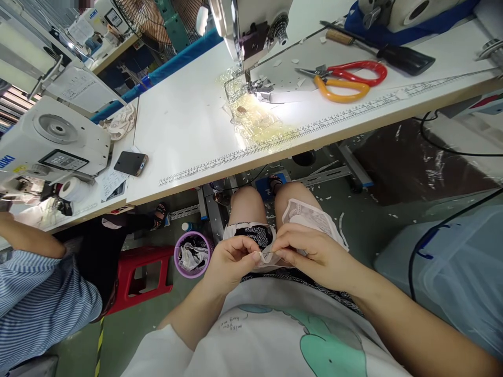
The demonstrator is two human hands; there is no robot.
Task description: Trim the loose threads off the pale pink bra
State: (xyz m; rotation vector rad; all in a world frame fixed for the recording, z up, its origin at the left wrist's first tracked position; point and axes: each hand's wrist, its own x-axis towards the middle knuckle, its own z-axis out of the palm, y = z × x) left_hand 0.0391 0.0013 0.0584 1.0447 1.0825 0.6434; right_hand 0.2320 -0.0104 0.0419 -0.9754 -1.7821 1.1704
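A piece of white lace fabric (310,215) lies across my lap, its patterned panel draped over one thigh. My left hand (228,264) pinches the fabric's edge between thumb and forefinger. Close beside it, my right hand (320,256) is closed on the same edge, the fingertips almost meeting the left ones. Between the two pinches shows a thin line, too small to tell whether thread or a tool. Black mesh shows inside the loop of white edging; whether it belongs to the piece I cannot tell.
Ahead stands a white sewing table with a sewing machine (255,31), scissors with red and orange handles (349,78) and a black-handled screwdriver (404,57). A purple basket (178,262) holds scraps on the floor. At left, a person in stripes (47,303) sits on a red stool (151,262).
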